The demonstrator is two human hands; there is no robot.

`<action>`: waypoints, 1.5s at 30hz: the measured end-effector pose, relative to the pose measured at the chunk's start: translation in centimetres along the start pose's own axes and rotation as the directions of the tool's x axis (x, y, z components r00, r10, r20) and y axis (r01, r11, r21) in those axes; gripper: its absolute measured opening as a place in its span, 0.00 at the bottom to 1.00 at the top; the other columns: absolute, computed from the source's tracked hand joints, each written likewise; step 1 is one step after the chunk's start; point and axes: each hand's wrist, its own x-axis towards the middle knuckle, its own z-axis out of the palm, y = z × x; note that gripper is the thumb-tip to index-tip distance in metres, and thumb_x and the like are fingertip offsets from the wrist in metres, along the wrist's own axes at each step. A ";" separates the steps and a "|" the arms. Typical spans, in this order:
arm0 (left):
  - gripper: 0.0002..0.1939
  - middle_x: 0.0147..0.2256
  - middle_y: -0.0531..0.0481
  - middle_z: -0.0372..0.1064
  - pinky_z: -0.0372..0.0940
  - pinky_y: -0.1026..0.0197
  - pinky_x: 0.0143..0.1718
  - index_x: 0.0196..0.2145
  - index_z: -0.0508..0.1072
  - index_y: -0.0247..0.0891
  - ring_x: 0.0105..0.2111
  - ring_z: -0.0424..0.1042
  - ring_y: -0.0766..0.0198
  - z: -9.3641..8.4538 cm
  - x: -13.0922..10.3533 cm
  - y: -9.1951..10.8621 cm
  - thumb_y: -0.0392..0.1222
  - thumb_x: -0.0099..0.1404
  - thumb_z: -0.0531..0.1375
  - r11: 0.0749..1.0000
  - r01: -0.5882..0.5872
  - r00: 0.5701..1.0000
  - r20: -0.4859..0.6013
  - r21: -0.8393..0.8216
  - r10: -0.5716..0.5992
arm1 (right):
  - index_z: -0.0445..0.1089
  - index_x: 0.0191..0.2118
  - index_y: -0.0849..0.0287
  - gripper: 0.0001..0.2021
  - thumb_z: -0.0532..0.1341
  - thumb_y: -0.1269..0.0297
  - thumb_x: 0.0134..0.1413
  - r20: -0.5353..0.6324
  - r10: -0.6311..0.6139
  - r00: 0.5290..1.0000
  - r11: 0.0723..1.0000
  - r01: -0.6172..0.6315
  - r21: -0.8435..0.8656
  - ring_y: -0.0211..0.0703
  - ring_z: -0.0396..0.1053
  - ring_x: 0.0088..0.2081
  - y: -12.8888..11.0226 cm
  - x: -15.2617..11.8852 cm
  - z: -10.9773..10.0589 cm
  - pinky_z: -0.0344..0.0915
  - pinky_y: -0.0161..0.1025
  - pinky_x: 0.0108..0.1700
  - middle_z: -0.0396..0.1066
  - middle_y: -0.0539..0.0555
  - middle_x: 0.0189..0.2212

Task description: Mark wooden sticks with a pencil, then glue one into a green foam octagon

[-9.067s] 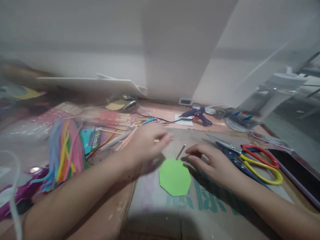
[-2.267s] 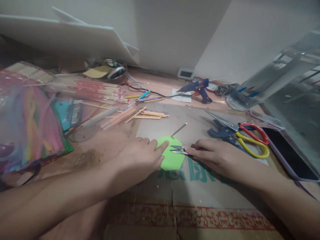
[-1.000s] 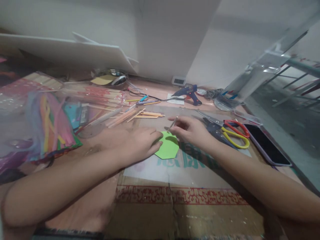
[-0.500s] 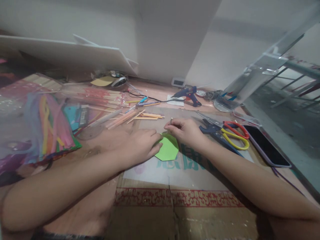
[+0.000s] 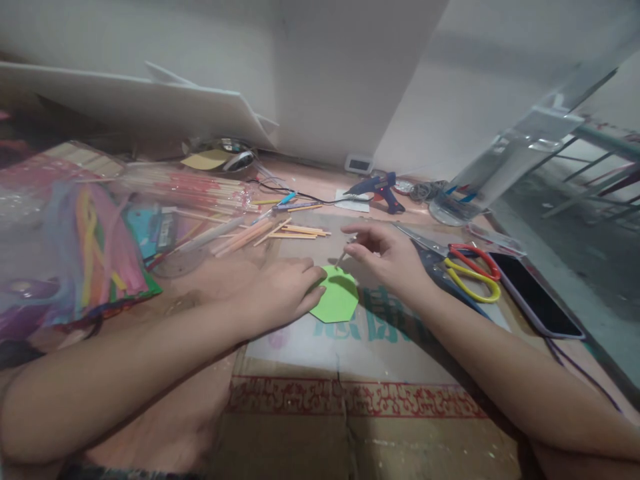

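Observation:
A bright green, many-sided paper piece lies on the white sheet in front of me. My left hand holds it at its left edge, fingertips on top and thumb low beside them. Above its far right side is my right hand, thumb and fingers pinched around a short thin stick. The stick slants down toward the paper's far edge; whether its tip touches is hard to make out. A shadow of the right hand falls across the green surface.
Scissors and a phone lie right of my right hand. Behind are a blue glue gun, loose wooden sticks and a tall clear container. Colourful pipe cleaners and bagged sticks lie left.
My right hand has shifted slightly right and opened its upper fingers away from the paper, with the stick now slanting from its pinch. My left hand and the green paper stay nearly in place.

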 end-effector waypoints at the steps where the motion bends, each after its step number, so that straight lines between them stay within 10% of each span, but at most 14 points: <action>1: 0.16 0.38 0.44 0.74 0.67 0.51 0.41 0.50 0.76 0.37 0.40 0.75 0.50 0.0 0.0 0.0 0.46 0.76 0.53 1.000 -0.001 1.000 0.002 0.000 0.001 | 0.78 0.46 0.59 0.13 0.66 0.59 0.58 0.016 0.011 1.000 1.000 -0.011 0.001 0.39 0.67 0.26 0.0 0.0 0.1 0.64 0.37 0.31 0.73 0.49 0.26; 11: 0.14 0.39 0.44 0.74 0.67 0.51 0.44 0.48 0.76 0.37 0.42 0.75 0.51 0.1 0.0 -0.2 0.46 0.75 0.54 0.998 -0.004 0.999 -0.048 -0.066 0.001 | 0.73 0.49 0.58 0.16 0.64 0.52 0.62 0.023 0.037 0.999 0.996 -0.039 0.084 0.39 0.67 0.27 0.8 -0.1 0.0 0.64 0.37 0.30 0.69 0.49 0.28; 15: 0.14 0.42 0.45 0.74 0.66 0.50 0.49 0.49 0.75 0.38 0.46 0.73 0.51 0.1 0.1 -0.6 0.47 0.74 0.57 0.992 0.004 0.993 -0.113 -0.128 -0.019 | 0.72 0.56 0.54 0.16 0.59 0.55 0.67 -0.124 -0.217 0.968 0.975 0.209 -0.074 0.42 0.66 0.30 0.3 -0.3 -1.3 0.66 0.41 0.35 0.68 0.51 0.31; 19: 0.15 0.44 0.44 0.73 0.66 0.47 0.51 0.51 0.75 0.39 0.48 0.71 0.49 0.1 0.2 -0.8 0.48 0.73 0.58 0.988 -0.009 0.990 -0.142 -0.154 -0.013 | 0.77 0.52 0.54 0.14 0.57 0.63 0.69 -0.033 -0.418 0.908 0.874 0.392 -0.287 0.46 0.69 0.34 0.0 -0.7 -1.7 0.66 0.45 0.40 0.71 0.54 0.31; 32: 0.16 0.43 0.41 0.72 0.66 0.45 0.51 0.50 0.77 0.36 0.47 0.71 0.48 0.3 0.3 -0.8 0.48 0.73 0.57 0.985 -0.011 0.992 -0.126 -0.174 -0.012 | 0.68 0.62 0.55 0.21 0.59 0.63 0.66 0.020 -0.309 0.951 0.930 0.306 -0.202 0.45 0.72 0.36 1.3 -0.7 -0.7 0.69 0.44 0.42 0.77 0.55 0.39; 38: 0.21 0.48 0.39 0.71 0.63 0.39 0.55 0.55 0.75 0.36 0.52 0.68 0.43 0.4 0.3 -0.8 0.51 0.71 0.59 0.977 0.049 0.987 -0.137 -0.207 -0.079 | 0.75 0.46 0.58 0.10 0.65 0.61 0.60 0.138 -0.122 0.983 0.983 0.139 -0.120 0.46 0.73 0.36 1.9 0.0 -0.7 0.69 0.42 0.38 0.76 0.55 0.35; 45: 0.21 0.52 0.41 0.75 0.65 0.41 0.57 0.55 0.75 0.37 0.54 0.71 0.46 0.5 0.5 -1.1 0.50 0.69 0.62 0.915 0.083 0.977 -0.148 -0.396 -0.153 | 0.75 0.33 0.56 0.05 0.64 0.66 0.61 0.193 -0.217 0.957 0.963 0.242 -0.119 0.47 0.73 0.38 1.9 -0.1 0.0 0.67 0.46 0.44 0.78 0.54 0.32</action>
